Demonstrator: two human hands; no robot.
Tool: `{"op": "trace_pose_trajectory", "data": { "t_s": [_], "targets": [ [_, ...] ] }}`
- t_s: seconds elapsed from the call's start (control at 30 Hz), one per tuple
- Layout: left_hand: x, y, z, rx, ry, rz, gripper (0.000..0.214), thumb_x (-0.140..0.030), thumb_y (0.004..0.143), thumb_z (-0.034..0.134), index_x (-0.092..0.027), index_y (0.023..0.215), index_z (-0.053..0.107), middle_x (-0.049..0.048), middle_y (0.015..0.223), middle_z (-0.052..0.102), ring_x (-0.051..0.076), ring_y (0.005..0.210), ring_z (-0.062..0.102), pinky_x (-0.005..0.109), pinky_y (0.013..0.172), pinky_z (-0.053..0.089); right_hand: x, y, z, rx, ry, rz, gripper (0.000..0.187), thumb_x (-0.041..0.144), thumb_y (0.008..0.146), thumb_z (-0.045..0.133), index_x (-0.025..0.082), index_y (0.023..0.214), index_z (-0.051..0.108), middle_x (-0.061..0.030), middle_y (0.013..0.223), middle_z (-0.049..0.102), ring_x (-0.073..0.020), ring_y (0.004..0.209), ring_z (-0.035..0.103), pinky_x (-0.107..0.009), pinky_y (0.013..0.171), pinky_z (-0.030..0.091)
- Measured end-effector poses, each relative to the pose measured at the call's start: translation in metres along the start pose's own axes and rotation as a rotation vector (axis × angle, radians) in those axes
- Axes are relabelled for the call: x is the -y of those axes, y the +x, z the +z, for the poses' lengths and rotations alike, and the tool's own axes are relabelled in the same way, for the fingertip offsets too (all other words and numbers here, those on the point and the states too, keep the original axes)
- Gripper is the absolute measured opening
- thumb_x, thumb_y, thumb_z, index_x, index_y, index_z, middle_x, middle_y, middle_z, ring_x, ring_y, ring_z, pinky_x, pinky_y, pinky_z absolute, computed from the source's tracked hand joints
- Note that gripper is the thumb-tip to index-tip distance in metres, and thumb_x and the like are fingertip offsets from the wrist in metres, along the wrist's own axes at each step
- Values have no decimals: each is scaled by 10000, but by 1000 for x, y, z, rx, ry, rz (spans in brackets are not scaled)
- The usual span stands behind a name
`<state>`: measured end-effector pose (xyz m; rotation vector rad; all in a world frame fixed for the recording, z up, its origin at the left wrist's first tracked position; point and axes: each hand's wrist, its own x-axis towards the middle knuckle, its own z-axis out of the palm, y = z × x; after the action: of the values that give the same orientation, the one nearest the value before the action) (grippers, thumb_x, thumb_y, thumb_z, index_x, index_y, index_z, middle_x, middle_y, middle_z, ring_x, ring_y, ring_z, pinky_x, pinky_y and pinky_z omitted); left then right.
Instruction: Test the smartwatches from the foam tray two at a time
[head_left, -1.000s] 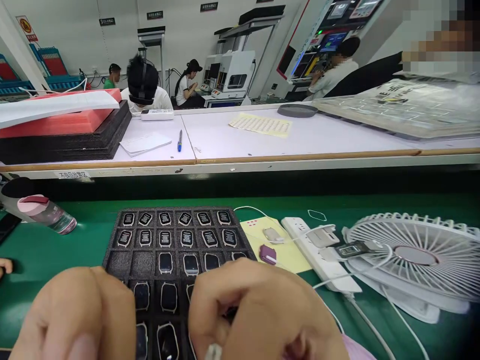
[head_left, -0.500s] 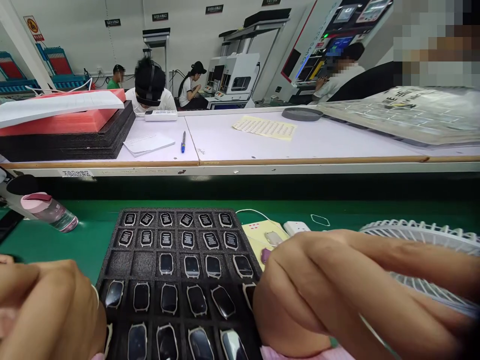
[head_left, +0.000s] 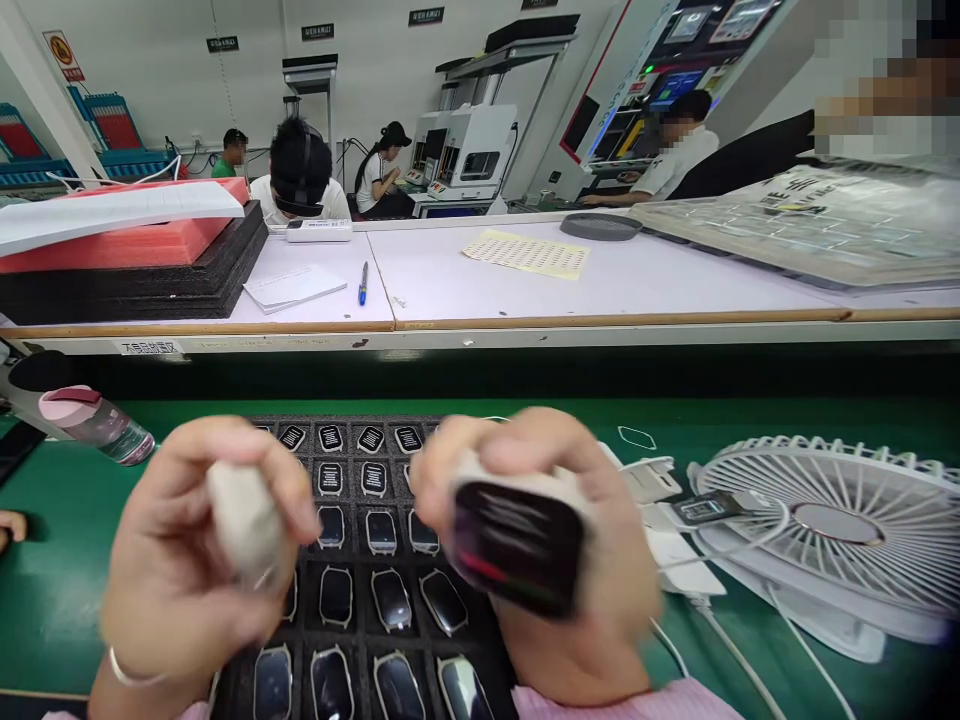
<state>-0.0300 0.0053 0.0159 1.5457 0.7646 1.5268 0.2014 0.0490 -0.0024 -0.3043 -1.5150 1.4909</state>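
Observation:
My right hand (head_left: 592, 590) is raised over the black foam tray (head_left: 360, 560) and grips a watch body (head_left: 517, 545) with a dark screen and pale case, blurred by motion. My left hand (head_left: 180, 580) is up beside it, fingers pinched on a small pale piece (head_left: 244, 520) that I cannot identify. The tray lies on the green mat (head_left: 750, 420) and holds several watch bodies in its pockets, mostly hidden behind my hands.
A white fan (head_left: 832, 520) lies flat at the right, with a power strip (head_left: 675, 540) and cables next to it. A pink-capped bottle (head_left: 94, 425) lies at the left. Beyond a raised white shelf (head_left: 600, 280) with pen, papers and stacked foam, other people sit working.
Both hands have risen from low at the tray's near edge to above it. My right hand, stretched toward the fan half a second ago, now holds a watch body; my left now pinches a pale piece.

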Motion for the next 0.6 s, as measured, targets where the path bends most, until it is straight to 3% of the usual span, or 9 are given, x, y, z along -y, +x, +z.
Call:
{"op": "trace_pose_trajectory", "data": {
  "t_s": [0.07,0.13,0.27,0.43,0.6],
  "targets": [
    [7,15,10,-44,86,77,501,-144,811,808,-296,1248,615,12,916,715,93,634,635,171,541,546,0,20,-1,-25,45,-72,528,402,714,951,295,1162,694,-56,1026,724,-197,817,707,-324,711,605],
    [14,28,13,-100,216,120,485,-56,814,761,-250,1237,623,24,959,719,121,789,696,199,687,598,-5,35,-5,-33,117,-59,500,271,782,912,303,1229,689,-36,1081,729,-155,760,710,-298,691,609],
    [31,41,11,-80,335,100,474,-76,817,732,-225,1242,585,33,1014,715,127,817,711,191,676,587,-18,49,-13,-49,229,61,512,256,851,838,294,1324,645,-51,1143,737,-148,731,731,-301,664,635],
    [43,45,12,-83,288,92,457,-86,822,715,-229,1233,574,22,1007,694,120,844,704,203,745,595,-21,54,-17,-114,291,130,475,231,821,830,275,1265,666,-63,1203,742,-131,710,710,-307,697,635],
    [45,51,14,-129,232,81,459,-98,797,745,-227,1209,586,31,1033,689,124,862,703,214,765,604,-18,56,-17,-159,317,141,399,430,847,822,257,1177,681,-66,1106,770,-124,609,659,-308,609,606]
  ]
}}
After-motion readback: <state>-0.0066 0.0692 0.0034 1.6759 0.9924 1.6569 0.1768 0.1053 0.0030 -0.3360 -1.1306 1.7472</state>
